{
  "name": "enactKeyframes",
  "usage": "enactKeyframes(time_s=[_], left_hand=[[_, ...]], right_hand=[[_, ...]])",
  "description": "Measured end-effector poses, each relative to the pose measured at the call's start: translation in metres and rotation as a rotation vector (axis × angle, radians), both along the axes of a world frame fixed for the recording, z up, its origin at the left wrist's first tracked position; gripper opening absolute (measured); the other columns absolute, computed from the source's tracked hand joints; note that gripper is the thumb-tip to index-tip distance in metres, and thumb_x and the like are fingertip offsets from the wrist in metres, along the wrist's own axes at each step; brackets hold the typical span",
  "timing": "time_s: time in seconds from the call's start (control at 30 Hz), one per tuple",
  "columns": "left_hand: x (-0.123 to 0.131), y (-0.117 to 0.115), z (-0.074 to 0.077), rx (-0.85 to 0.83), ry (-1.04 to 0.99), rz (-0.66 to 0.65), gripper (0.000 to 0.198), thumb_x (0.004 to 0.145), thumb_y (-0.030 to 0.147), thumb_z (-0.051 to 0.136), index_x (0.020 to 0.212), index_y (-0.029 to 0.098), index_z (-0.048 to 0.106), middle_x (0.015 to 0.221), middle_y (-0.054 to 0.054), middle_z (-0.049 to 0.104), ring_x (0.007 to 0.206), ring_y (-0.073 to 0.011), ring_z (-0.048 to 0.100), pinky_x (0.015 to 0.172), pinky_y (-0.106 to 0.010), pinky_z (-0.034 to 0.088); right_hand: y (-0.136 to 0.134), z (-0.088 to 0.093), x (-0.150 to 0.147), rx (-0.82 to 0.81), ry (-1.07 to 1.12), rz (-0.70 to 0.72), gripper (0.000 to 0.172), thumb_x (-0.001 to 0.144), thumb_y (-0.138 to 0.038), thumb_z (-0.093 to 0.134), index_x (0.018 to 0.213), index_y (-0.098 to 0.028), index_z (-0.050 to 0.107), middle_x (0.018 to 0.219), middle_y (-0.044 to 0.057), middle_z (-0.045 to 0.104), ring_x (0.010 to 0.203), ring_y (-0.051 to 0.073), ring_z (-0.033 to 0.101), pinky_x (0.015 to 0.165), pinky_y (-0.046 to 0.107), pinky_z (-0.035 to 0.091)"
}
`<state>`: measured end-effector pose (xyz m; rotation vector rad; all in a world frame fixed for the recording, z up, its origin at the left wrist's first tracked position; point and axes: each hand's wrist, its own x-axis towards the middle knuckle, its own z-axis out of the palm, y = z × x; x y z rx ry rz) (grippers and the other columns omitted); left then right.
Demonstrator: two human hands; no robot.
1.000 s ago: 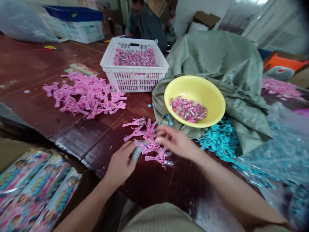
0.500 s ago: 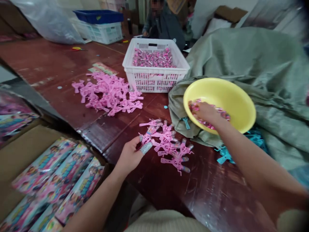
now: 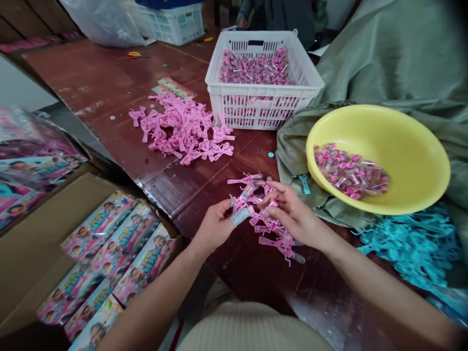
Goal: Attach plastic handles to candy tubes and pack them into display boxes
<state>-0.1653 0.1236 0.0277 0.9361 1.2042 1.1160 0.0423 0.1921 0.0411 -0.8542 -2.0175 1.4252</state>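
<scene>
Between its taped thumb and finger, my left hand [image 3: 215,226] pinches a pink plastic toy piece with a small labelled tube [image 3: 247,191] on it. My right hand [image 3: 298,217] is close beside it, fingers closed on a small clear tube with a pink cap [image 3: 271,204]. Beneath and behind both hands lies a loose group of pink toy pieces [image 3: 268,241] fitted with tubes, partly hidden by my fingers. A yellow basin [image 3: 413,146] at the right holds many capped tubes [image 3: 351,173].
A heap of pink plastic pieces [image 3: 179,126] lies beyond my left hand. Behind stands a white crate [image 3: 263,92] of pink-capped items. Turquoise pieces [image 3: 417,243] pile below the basin. An open carton [image 3: 47,214] with printed packs is at left. A person's hand [image 3: 242,22] shows far back.
My right hand has come out of the yellow basin with a capped tube and moved left to my left hand. The left hand keeps its pink piece. The view has shifted.
</scene>
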Motion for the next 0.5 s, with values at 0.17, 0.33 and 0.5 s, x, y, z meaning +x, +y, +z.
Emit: enactKeyframes(time_s=[0.17, 0.33, 0.5], left_hand=[[0.005, -0.008, -0.004, -0.008, -0.013, 0.086, 0.038, 0.076, 0.042, 0.084, 0.106, 0.018, 0.078, 0.092, -0.003, 0.076, 0.086, -0.0184, 0.066, 0.084, -0.029, 0.052], [0.007, -0.012, -0.005, 0.023, -0.004, 0.078, 0.038, 0.075, 0.040, 0.085, 0.106, 0.019, 0.078, 0.096, -0.004, 0.077, 0.092, -0.0212, 0.066, 0.090, -0.032, 0.052], [0.012, -0.012, -0.002, 0.083, 0.071, -0.019, 0.034, 0.081, 0.037, 0.081, 0.108, 0.018, 0.077, 0.101, -0.004, 0.076, 0.096, -0.0225, 0.067, 0.097, -0.036, 0.050]], right_hand=[[-0.002, -0.006, -0.009, -0.097, 0.102, -0.130, 0.032, 0.086, -0.038, 0.076, 0.111, -0.024, 0.062, 0.096, 0.002, 0.067, 0.084, 0.017, 0.067, 0.078, 0.033, 0.060], [0.000, 0.002, 0.008, 0.333, -0.127, 0.040, 0.037, 0.098, -0.027, 0.058, 0.135, -0.031, 0.063, 0.121, 0.007, 0.068, 0.115, 0.025, 0.062, 0.103, 0.049, 0.050], [-0.003, 0.015, 0.022, 0.434, -0.159, 0.104, 0.032, 0.099, -0.027, 0.059, 0.132, -0.026, 0.061, 0.121, 0.007, 0.070, 0.113, 0.022, 0.065, 0.098, 0.041, 0.053]])
